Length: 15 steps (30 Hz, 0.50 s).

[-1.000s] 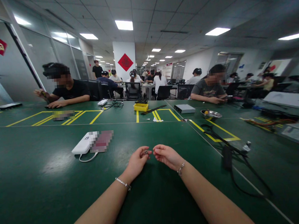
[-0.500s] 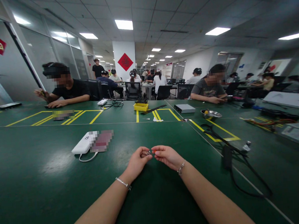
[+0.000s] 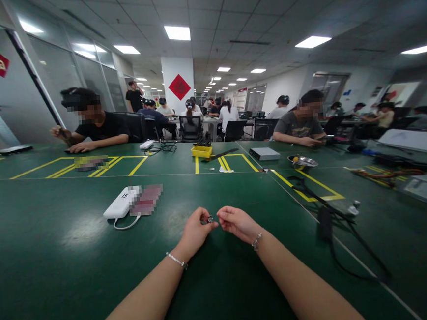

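Observation:
Just over the green table (image 3: 223, 282), my left hand (image 3: 198, 230) pinches a small shiny metallic piece (image 3: 210, 219) between thumb and fingers; it is too small for me to name. Close beside it on the right, my right hand (image 3: 236, 223) has its thumb and fingertips pressed together. Whatever that pinch holds, if anything, is hidden by the fingers. A narrow gap separates the fingertips of the two hands. Each wrist wears a silvery bracelet.
A white power bank (image 3: 122, 202) with a short cable lies left of my hands, against a blurred-out item. Farther back are a yellow bin (image 3: 201, 152), a grey box (image 3: 264, 154) and a metal bowl (image 3: 302, 161). Black cable (image 3: 325, 222) sprawls at right. Two people sit across the table.
The orange bit that showed at my right fingertips is no longer visible. More of the metallic piece shows in my left hand. Both hands have stayed nearly in place.

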Available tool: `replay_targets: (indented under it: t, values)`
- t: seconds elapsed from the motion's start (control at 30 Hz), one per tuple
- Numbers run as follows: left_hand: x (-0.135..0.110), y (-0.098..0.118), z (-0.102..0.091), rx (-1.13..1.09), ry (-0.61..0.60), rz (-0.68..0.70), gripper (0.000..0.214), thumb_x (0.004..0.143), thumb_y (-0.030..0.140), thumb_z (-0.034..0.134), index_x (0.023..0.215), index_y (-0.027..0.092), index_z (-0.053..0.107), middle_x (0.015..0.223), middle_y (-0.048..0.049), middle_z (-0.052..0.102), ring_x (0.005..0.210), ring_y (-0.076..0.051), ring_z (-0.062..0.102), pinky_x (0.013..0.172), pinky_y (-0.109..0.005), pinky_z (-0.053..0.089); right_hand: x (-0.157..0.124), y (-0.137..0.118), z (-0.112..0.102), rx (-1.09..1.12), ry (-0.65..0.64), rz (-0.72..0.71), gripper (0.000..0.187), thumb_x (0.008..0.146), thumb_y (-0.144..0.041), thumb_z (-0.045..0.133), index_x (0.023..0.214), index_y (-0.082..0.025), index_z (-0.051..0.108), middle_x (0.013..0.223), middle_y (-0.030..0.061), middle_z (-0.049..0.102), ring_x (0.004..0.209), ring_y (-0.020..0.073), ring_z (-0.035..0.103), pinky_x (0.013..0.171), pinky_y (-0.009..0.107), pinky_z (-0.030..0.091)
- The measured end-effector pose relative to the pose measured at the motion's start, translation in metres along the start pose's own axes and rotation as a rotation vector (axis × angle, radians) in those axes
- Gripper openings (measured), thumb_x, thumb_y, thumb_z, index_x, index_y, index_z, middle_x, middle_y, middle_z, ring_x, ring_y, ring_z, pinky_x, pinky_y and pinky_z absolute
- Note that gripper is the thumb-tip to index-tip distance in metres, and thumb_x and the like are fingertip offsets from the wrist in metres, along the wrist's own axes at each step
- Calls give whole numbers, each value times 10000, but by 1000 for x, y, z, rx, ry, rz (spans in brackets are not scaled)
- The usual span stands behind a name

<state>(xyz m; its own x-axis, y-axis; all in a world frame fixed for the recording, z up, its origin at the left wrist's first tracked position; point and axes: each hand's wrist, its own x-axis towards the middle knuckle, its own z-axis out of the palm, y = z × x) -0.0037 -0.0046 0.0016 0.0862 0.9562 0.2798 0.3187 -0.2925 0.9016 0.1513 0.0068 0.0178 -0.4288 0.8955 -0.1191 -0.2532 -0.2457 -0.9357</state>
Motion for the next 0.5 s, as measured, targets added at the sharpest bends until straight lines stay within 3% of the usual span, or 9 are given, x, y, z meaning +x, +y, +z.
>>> replay_targets:
  t: [0.13,0.3,0.5]
  values:
    - [0,1,-1,12,-40,16,145,645,277,549,750,177,541,646,19,554,604,-113,505,570,-219,383,2,3,-5,1,-7,14,235,582,-239,653,770,-151,545,694,9,592,568,67,517,601,227,389]
    - [2,-3,0,-32,-41,6,255,690,243,496,934,182,534,753,-9,603,672,-129,550,622,-241,418,3,4,-8,7,18,8,256,605,-216,633,838,-162,540,815,41,612,610,76,539,615,240,402]
    - [4,-11,4,-186,-63,-7,292,729,189,421,1016,162,460,889,-50,601,703,-119,568,697,-273,442,5,5,-8,-3,53,-6,199,660,-277,587,804,-144,553,736,34,600,577,70,530,576,224,398]
